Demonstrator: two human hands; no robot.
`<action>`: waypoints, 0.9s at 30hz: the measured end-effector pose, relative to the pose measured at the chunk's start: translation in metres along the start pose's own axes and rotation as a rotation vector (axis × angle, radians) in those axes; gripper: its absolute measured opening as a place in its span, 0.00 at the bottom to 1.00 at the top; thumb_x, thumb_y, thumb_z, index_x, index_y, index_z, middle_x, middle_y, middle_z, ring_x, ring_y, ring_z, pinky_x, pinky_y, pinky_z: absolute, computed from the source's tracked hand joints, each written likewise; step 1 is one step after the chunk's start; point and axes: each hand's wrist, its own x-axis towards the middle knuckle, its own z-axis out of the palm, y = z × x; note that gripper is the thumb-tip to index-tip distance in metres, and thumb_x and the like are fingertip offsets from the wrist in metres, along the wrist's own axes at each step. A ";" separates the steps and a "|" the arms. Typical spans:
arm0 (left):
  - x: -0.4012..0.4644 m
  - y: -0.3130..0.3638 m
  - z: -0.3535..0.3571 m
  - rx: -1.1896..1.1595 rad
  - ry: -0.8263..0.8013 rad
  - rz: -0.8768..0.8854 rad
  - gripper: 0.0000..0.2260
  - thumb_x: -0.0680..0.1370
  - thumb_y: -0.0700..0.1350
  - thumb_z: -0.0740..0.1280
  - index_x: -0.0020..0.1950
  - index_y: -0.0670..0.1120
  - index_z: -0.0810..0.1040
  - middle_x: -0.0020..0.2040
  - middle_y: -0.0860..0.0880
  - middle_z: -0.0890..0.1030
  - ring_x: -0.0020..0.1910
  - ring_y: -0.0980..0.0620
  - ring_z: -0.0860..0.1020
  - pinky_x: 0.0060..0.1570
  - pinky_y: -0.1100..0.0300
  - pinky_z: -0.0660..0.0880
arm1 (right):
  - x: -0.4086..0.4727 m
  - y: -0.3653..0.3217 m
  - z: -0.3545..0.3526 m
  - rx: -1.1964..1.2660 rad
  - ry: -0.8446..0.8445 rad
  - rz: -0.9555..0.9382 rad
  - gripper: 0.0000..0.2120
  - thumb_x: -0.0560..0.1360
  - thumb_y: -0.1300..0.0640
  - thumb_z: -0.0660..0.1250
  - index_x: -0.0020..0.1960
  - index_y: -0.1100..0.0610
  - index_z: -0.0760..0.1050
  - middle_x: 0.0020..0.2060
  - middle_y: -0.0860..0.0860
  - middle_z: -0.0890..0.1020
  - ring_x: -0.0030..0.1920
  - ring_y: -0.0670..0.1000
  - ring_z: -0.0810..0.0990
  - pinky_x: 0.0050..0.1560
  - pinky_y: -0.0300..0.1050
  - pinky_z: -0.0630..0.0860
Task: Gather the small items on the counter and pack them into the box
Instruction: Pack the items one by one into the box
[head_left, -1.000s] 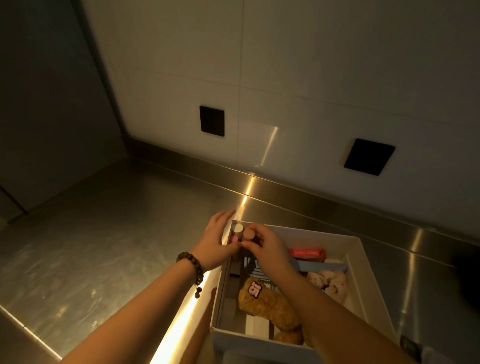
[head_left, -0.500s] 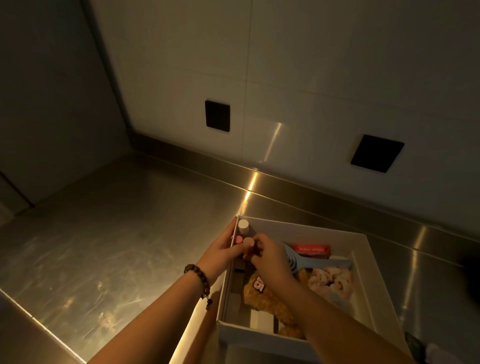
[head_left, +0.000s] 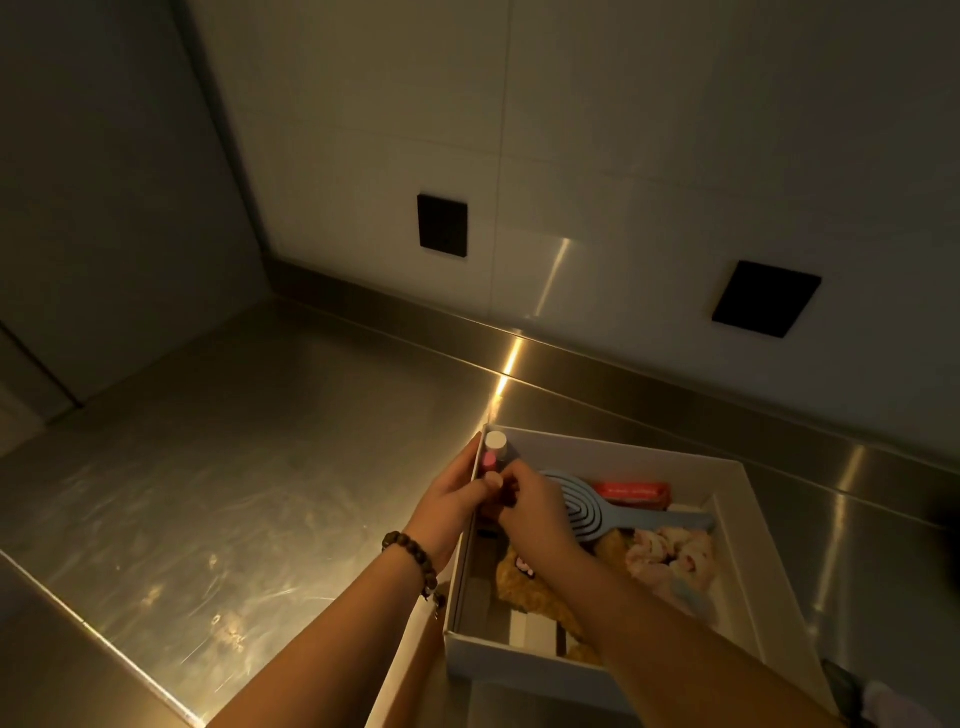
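A white box (head_left: 613, 448) stands on the steel counter (head_left: 260, 493). My left hand (head_left: 447, 501) grips its left wall, fingers outside and thumb over the rim. My right hand (head_left: 532, 512) is inside the box at the far left corner, fingers curled down round a small dark bottle that they mostly hide. Beside it stand a white-capped bottle (head_left: 496, 440) and a pink-capped bottle (head_left: 489, 460). Also in the box lie a blue hairbrush (head_left: 589, 512), a red carton (head_left: 631, 491), a brown plush toy (head_left: 530, 590) and a pink scrunchie (head_left: 670, 551).
The counter runs left and back to a steel upstand (head_left: 597, 369) under a white wall with two black square plates (head_left: 441, 225), (head_left: 766, 299). The counter's front edge (head_left: 104, 644) crosses the lower left. A dark object (head_left: 844, 686) lies past the box's near right corner.
My right hand has lowered the small bottle from above the rim down into the box's far left corner. My left hand has stayed on the left wall.
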 end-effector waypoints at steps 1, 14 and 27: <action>0.000 0.000 0.000 -0.007 0.002 -0.003 0.20 0.79 0.42 0.63 0.68 0.59 0.67 0.56 0.61 0.76 0.53 0.63 0.74 0.37 0.73 0.74 | 0.001 0.000 0.001 -0.019 -0.004 0.019 0.10 0.75 0.62 0.65 0.54 0.52 0.73 0.50 0.50 0.79 0.51 0.49 0.78 0.48 0.40 0.75; 0.000 0.002 -0.004 0.038 0.001 -0.008 0.19 0.78 0.40 0.63 0.65 0.59 0.69 0.61 0.52 0.76 0.55 0.57 0.75 0.43 0.65 0.75 | -0.021 0.000 -0.032 0.062 -0.081 -0.001 0.25 0.70 0.57 0.72 0.65 0.51 0.67 0.61 0.50 0.74 0.62 0.51 0.73 0.61 0.47 0.73; -0.016 0.052 0.046 0.748 -0.072 0.356 0.32 0.75 0.48 0.68 0.75 0.54 0.57 0.75 0.50 0.61 0.73 0.48 0.61 0.70 0.47 0.65 | -0.081 0.033 -0.111 0.029 0.174 -0.073 0.27 0.73 0.51 0.69 0.69 0.46 0.64 0.68 0.46 0.67 0.67 0.48 0.67 0.67 0.53 0.68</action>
